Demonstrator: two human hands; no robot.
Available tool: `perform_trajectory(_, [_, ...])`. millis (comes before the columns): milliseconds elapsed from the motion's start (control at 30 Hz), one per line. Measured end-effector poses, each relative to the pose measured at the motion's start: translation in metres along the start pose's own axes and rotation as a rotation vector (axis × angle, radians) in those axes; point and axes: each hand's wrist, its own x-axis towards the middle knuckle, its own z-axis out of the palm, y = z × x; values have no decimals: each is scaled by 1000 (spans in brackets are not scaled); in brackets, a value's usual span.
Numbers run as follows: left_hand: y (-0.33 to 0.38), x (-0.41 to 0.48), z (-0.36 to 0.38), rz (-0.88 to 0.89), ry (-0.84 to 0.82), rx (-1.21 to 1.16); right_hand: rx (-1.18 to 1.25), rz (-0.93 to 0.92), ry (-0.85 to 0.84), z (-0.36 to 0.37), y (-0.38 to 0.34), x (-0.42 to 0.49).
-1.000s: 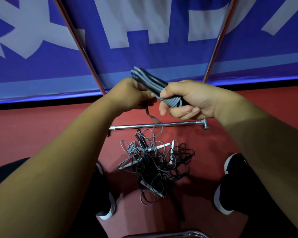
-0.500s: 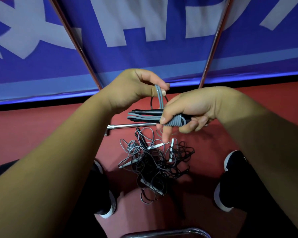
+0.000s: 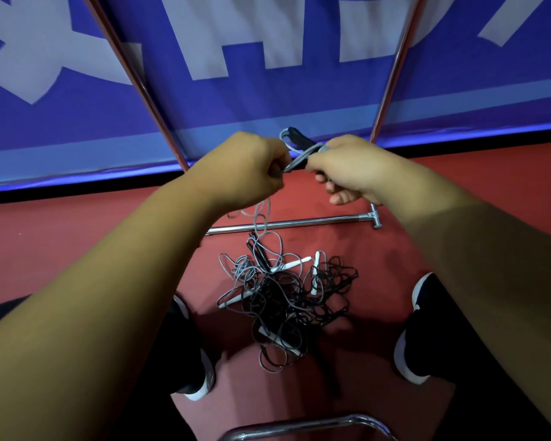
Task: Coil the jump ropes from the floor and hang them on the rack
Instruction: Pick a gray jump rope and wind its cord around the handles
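Grey rope [image 3: 295,163] wound round its black handles [image 3: 301,139], held up in front of the rack posts [image 3: 395,68]. Pull the free end taut with the left hand [image 3: 248,168], lay each turn snug beside the last, then tuck the tail under. Left hand curled into a fist, pinching the rope. Right hand [image 3: 347,168] wrapped round the wound rope and handles, lower fingers slack. Tail hanging to the tangled heap [image 3: 283,294] on the red floor [image 3: 77,237], between the shoes [image 3: 427,332]

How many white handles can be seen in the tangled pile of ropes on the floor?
4 white handles in the pile: one slanting at top middle, one upright at right, one at the left edge, one near the bottom. The tangle may hide others.
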Motion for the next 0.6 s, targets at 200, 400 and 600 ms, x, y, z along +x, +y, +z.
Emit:
perform_trajectory(200, [-4, -4, -4, -263, -165, -235, 156, -9, -76, 4, -3, 1])
perform_trajectory(400, [-2, -4, -5, -368, -131, -360, 379, 19, -254, -5, -10, -6])
perform_trajectory(600, [6, -5, -6, -414, 88, -216, 389, 34, -212, -2, -9, -6])
